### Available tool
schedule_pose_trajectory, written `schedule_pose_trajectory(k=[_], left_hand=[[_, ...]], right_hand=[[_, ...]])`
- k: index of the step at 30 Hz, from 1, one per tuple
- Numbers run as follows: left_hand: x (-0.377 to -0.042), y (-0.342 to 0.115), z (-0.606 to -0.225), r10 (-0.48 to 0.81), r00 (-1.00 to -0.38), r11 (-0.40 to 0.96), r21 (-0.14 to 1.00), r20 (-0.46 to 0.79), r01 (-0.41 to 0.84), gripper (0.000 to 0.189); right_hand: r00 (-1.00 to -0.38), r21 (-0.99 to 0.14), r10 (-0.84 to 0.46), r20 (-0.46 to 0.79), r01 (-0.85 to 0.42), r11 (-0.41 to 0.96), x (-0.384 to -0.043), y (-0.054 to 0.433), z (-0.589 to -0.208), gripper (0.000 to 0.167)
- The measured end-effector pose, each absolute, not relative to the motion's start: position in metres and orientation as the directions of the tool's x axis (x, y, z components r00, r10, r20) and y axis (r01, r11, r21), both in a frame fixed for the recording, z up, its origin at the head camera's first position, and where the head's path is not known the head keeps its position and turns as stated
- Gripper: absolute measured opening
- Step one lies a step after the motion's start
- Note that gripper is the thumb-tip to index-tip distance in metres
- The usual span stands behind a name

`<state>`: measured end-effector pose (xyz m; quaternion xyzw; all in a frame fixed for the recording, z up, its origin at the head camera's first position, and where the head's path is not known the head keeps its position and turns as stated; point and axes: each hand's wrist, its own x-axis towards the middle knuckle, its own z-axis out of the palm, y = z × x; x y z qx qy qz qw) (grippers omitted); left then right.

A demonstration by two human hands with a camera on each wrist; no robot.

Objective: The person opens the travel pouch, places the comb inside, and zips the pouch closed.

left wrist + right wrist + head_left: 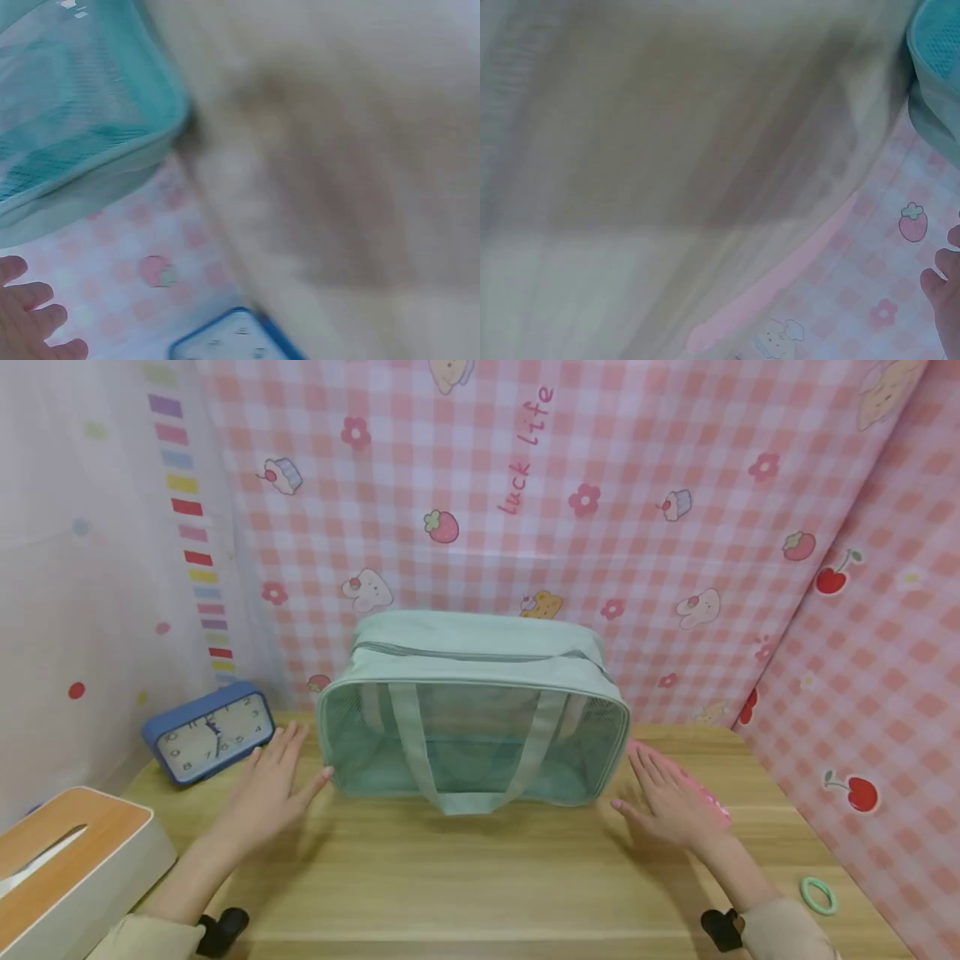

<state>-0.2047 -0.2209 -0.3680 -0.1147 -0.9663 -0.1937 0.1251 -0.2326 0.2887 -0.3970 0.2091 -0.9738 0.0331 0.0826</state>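
Note:
A mint-green bag (480, 670) with clear sides, a top zipper and two strap handles stands upright on the wooden table. My left hand (268, 789) is spread out to the bag's left, its thumb close to the bag's lower corner; I cannot tell if they touch. On the other side, my right hand (671, 802) extends with straight fingers, apart from the bag in the right wrist view. Beneath or behind that hand lies a pink flat item (705, 795), partly covered, its kind unclear. Neither hand holds anything.
A blue clock (213, 732) stands tilted just beyond the left fingers. At the near left is a tissue box (112, 860) with a wooden lid. One green ring (817, 896) lies near the table's right edge. Pink checked cloth (480, 468) hangs behind and at the right.

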Motion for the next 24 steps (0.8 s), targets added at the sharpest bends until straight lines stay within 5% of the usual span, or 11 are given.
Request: schedule_pose_trajectory(k=[5,14,24], left_hand=[[-0.212,-0.211,-0.342,0.189,-0.876,0.851,0.371,0.444,0.372,0.074],[-0.221,-0.187,-0.309,0.212,-0.667,0.784,0.283,0.714,0.552,0.056],[-0.222,-0.176,-0.305,0.145,-0.638,0.796,0.294,0.756,0.529,0.038]], right_hand=[[-0.904,-0.104,-0.394,0.165,-0.414,0.904,-0.247,0.288,-0.388,0.075],[-0.895,-0.183,-0.388,0.22,-0.428,0.885,-0.267,0.284,-0.364,0.073],[-0.904,-0.337,-0.344,0.253,-0.416,0.845,-0.275,0.283,-0.355,0.054]])
